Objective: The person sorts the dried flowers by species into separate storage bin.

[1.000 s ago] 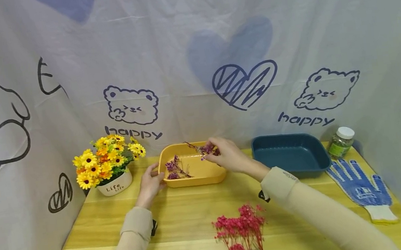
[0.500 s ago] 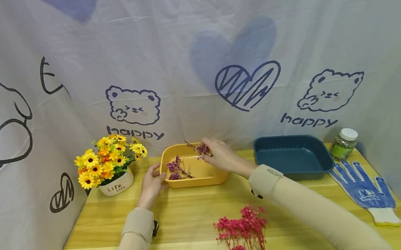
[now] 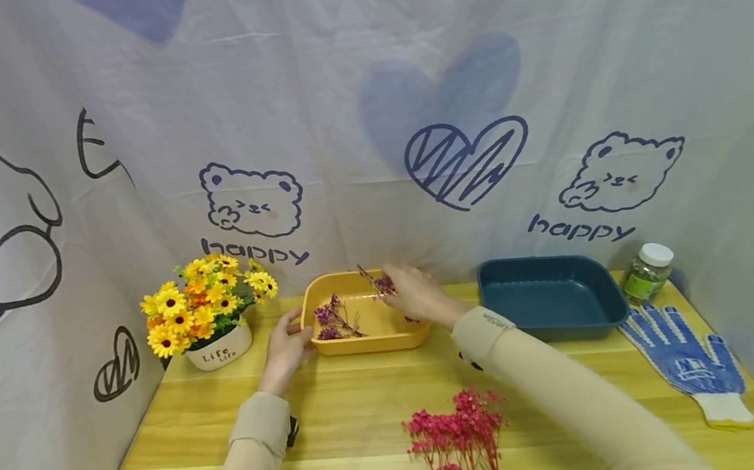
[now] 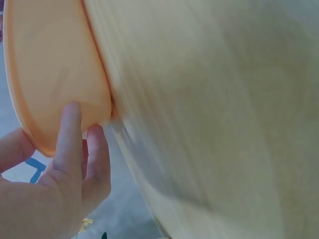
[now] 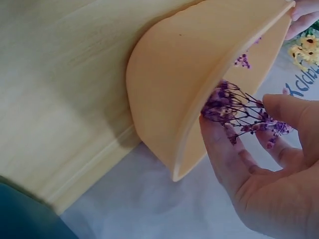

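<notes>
The yellow tray (image 3: 368, 344) stands at the back of the table. My left hand (image 3: 285, 351) holds its left end, with the thumb at the rim and fingers against the outer wall (image 4: 55, 74). Over the tray's right half, my right hand (image 3: 417, 294) pinches a sprig of dried purple flowers (image 5: 234, 104) between thumb and fingers. Its thin stems point up to the back left, and the hand hides part of the blooms. Another dried purple flower sprig (image 3: 333, 317) lies in the left part of the tray.
A bunch of dried pink-red flowers (image 3: 457, 420) lies near the front. Left stands a white pot (image 3: 220, 350) of yellow flowers (image 3: 196, 306). On the right are a dark teal tray (image 3: 552, 300), a white-capped jar (image 3: 647, 274) and a blue-white glove (image 3: 688, 362). A printed curtain (image 3: 334, 100) hangs behind.
My right hand has moved left and lower over the yellow tray with the purple sprig. My left hand keeps its hold on the tray's left end.
</notes>
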Demonstrator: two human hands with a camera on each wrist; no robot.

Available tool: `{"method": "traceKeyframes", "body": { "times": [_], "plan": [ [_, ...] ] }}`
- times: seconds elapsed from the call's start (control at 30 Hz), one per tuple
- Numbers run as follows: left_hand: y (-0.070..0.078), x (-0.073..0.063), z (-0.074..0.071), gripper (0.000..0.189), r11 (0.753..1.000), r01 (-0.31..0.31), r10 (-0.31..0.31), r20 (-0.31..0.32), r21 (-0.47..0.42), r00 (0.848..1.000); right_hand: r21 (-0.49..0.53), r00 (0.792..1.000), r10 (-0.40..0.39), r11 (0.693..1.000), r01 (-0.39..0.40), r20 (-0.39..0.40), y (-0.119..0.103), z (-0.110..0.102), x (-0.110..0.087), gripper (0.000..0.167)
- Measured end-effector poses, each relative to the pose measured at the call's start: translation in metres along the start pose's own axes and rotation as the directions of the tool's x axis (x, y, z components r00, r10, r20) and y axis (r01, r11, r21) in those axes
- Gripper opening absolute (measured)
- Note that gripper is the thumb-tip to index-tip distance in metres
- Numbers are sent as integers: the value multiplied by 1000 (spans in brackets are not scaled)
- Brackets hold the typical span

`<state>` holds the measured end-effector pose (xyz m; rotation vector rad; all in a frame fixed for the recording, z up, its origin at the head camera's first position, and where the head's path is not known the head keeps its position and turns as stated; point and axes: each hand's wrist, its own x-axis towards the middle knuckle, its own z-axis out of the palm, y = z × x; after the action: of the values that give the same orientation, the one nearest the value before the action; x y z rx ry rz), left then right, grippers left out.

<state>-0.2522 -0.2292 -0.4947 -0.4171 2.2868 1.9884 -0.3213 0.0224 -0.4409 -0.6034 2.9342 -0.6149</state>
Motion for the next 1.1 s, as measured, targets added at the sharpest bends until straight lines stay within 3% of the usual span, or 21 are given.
{"method": "traceKeyframes", "body": {
  "times": [0.27, 0.7, 0.9, 1.1],
  "plan": [
    [1, -3, 3, 57, 1000, -8, 8, 3, 2, 1000, -57, 999, 28, 998, -26, 34, 6, 6, 0, 39],
    [-1, -5, 5, 56, 1000, -1, 1, 1, -10, 1000, -109, 999, 42, 993, -39, 32, 12, 11, -4, 30],
    [0, -5, 4, 57, 1000, -4, 4, 6, -7, 1000, -89, 999, 40, 995, -38, 20, 8, 2, -7, 36],
    [1, -2, 2, 57, 1000, -5, 6, -15, 21, 1000, 18, 999, 21, 1000, -21, -33, 9, -7, -5, 38]
  ]
}}
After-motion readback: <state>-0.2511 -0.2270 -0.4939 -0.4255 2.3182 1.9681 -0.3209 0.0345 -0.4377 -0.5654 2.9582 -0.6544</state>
